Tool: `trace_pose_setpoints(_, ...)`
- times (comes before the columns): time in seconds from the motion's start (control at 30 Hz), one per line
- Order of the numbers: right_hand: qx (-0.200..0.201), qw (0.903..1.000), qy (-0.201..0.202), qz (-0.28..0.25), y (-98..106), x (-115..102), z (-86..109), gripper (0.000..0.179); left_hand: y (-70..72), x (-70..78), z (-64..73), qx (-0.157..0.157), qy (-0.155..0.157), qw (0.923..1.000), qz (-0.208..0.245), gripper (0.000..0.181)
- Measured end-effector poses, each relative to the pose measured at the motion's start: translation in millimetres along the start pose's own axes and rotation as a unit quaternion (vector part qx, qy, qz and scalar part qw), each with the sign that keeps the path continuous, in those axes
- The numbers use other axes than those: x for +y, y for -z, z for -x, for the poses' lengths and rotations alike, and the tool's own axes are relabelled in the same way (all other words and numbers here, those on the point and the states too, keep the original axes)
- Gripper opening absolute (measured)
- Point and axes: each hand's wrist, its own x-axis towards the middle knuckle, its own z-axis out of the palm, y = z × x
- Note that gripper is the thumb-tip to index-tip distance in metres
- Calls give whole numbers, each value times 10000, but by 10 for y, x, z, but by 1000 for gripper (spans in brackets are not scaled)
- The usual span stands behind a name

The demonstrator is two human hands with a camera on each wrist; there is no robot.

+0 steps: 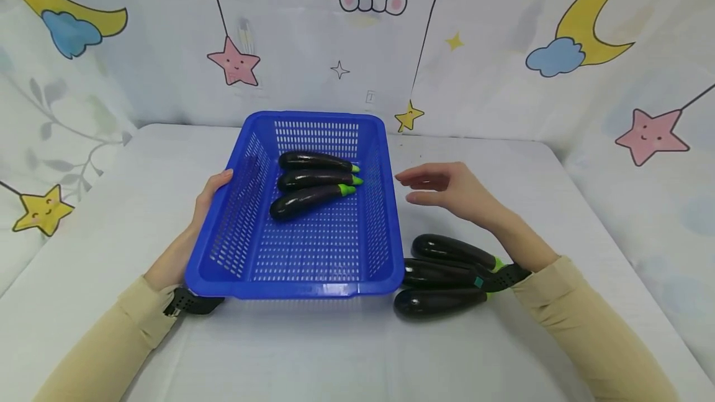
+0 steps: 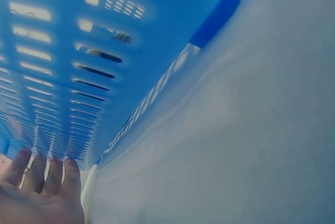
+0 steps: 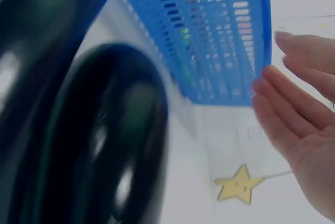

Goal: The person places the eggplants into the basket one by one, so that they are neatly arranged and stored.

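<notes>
A blue plastic basket (image 1: 313,247) with slotted walls stands in the middle of the head view. Three dark purple eggplants (image 1: 307,201) with green stem ends lie inside it, side by side toward the back. My left hand (image 1: 181,250) grips the basket's left side, thumb at the rim and fingertips against the outer wall in the left wrist view. Just off the basket's right rim, my right hand (image 1: 452,191) holds nothing, its fingers extended and slightly bent. Below that hand and forearm, three more eggplants (image 1: 441,303) lie on the table; the basket's corner partly covers the middle one.
A white cloth covers the table (image 1: 313,358). Behind it hangs a pale curtain (image 1: 301,36) printed with moons, stars and a cartoon animal. Black bands (image 1: 505,276) circle both wrists over beige sleeves.
</notes>
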Motion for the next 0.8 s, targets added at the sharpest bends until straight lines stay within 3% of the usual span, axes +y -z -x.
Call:
trace_pose_setpoints(0.17,-361,9989,-51,307,46,164,103,43,2,1,-6,-124,-18,9997,222,72)
trace_pose_setpoints(0.5,-402,9980,-96,484,98,502,289,44,8,-1,-2,-138,-59,9991,407,66)
trace_pose_setpoints(0.67,-458,9979,-162,426,109,612,365,42,1,1,-2,-87,-29,9995,302,69)
trace_pose_setpoints(0.8,-563,9976,-225,332,105,679,421,41,2,-6,-6,-167,-64,9986,491,65)
